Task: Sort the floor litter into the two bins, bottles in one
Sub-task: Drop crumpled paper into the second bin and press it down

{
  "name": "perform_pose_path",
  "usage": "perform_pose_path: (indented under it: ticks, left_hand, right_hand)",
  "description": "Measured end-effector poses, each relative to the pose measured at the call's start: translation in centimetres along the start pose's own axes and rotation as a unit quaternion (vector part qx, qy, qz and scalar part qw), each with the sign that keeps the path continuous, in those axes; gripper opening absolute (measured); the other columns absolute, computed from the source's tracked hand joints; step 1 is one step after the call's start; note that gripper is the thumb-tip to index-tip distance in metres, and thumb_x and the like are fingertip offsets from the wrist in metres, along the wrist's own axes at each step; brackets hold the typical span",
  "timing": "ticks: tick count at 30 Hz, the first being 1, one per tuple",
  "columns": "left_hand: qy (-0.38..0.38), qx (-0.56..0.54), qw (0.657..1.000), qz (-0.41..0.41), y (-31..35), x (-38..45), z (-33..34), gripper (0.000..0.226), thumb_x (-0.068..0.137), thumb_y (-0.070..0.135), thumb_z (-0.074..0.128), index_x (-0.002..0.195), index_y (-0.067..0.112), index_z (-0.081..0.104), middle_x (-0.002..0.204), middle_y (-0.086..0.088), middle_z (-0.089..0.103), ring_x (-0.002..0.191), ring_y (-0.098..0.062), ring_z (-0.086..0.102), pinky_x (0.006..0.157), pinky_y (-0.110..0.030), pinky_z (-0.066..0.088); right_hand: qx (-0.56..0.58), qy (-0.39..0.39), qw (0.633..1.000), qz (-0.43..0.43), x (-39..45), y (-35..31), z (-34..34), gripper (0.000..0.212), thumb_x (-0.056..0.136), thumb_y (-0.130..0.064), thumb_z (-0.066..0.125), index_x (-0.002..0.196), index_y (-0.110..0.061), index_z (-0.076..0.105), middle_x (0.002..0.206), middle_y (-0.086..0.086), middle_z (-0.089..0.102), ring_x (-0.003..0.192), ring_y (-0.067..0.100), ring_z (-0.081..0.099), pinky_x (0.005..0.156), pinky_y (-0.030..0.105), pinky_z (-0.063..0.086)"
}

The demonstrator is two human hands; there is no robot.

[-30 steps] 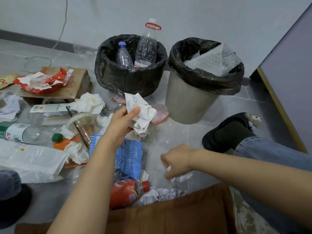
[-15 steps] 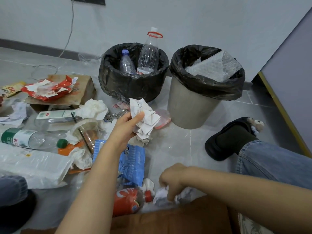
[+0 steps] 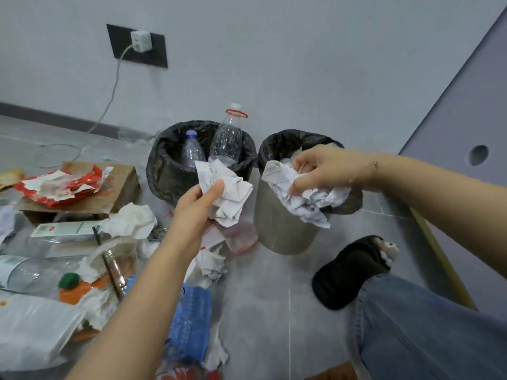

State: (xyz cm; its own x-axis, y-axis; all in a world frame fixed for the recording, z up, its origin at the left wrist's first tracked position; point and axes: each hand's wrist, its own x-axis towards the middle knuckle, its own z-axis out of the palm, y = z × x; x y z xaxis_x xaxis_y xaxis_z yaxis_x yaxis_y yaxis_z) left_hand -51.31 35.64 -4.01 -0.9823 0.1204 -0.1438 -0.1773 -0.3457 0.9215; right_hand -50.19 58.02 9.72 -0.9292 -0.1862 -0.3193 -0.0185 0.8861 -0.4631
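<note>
A: What is the room like?

B: The grey tiled floor (image 3: 263,311) meets a pale wall. A white charger (image 3: 141,41) sits in a dark wall socket (image 3: 159,52), and its cord runs down to the floor.

A: What lies on the left?

B: Lots of litter. A red wrapper (image 3: 55,186) rests on a brown cardboard box (image 3: 118,185). Nearer lie a crumpled tissue (image 3: 134,218), a clear bottle with a green cap (image 3: 35,272), a white plastic bag (image 3: 35,330) and a blue packet (image 3: 192,325).

A: And the bins?

B: The left bin (image 3: 167,176) has a black bag and two clear bottles (image 3: 226,141) standing in it. The grey bin (image 3: 279,229) stands just beside it, on the right.

A: What do the hands do?

B: The left hand (image 3: 196,212) pinches a crumpled receipt (image 3: 227,193) in front of the left bin. The right hand (image 3: 326,168) grips a wad of crumpled paper (image 3: 304,196) over the grey bin's rim.

A: What changed?

B: A second ago the right hand was low by the floor, picking up that paper. Now it is up at the grey bin. The left hand has come up too.
</note>
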Motion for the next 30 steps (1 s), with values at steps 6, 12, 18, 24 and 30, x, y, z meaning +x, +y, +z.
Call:
perform_pose_path:
  ticks: [6,12,18,24,30]
  left_hand:
    - [-0.032,0.015,0.999,0.022,2.6,2.8,4.1,0.025,0.092,0.023,0.061,0.115,0.012,0.061,0.103,-0.005,0.074,0.087,-0.017,0.070,0.078,-0.036,0.056]
    - [-0.042,0.035,0.998,0.016,3.1,5.9,6.1,0.030,0.093,0.026,0.061,0.119,0.011,0.059,0.108,-0.008,0.072,0.091,-0.022,0.070,0.077,-0.036,0.055]
    - [-0.017,0.054,0.998,0.030,3.6,8.9,9.4,0.029,0.094,0.022,0.060,0.119,0.010,0.054,0.111,-0.012,0.069,0.096,-0.026,0.067,0.084,-0.040,0.054]
    - [-0.006,0.100,0.990,0.097,4.3,11.7,13.7,0.045,0.091,0.016,0.063,0.129,0.015,0.041,0.099,-0.003,0.065,0.078,-0.017,0.065,0.066,-0.026,0.051]
    - [-0.026,0.288,0.951,0.105,3.5,13.1,16.0,0.073,0.090,0.015,0.060,0.147,0.028,0.017,0.095,-0.010,0.057,0.065,-0.012,0.057,0.059,-0.022,0.043]
  right_hand:
    - [0.119,0.288,0.950,0.035,4.0,3.4,-7.1,0.026,0.075,-0.027,0.072,0.094,-0.012,0.061,0.078,0.003,0.060,0.062,0.016,0.053,0.055,0.024,0.041]
    - [-0.034,0.337,0.938,0.075,7.8,5.6,-8.9,0.031,0.072,-0.041,0.067,0.097,-0.030,0.053,0.082,-0.008,0.064,0.075,0.017,0.063,0.073,0.034,0.051]
    - [-0.065,0.149,0.978,0.127,10.7,9.8,-6.7,0.053,0.075,-0.048,0.073,0.114,-0.016,0.056,0.113,0.003,0.060,0.099,0.022,0.060,0.085,0.039,0.054]
    - [-0.009,0.215,0.970,0.112,9.6,12.4,-7.1,0.045,0.081,-0.037,0.071,0.118,-0.013,0.059,0.117,0.005,0.060,0.100,0.019,0.057,0.084,0.027,0.043]
    - [-0.026,0.187,0.981,0.044,6.5,12.9,-6.4,0.012,0.076,-0.021,0.075,0.088,-0.019,0.072,0.085,-0.006,0.065,0.078,0.009,0.058,0.069,0.022,0.046]
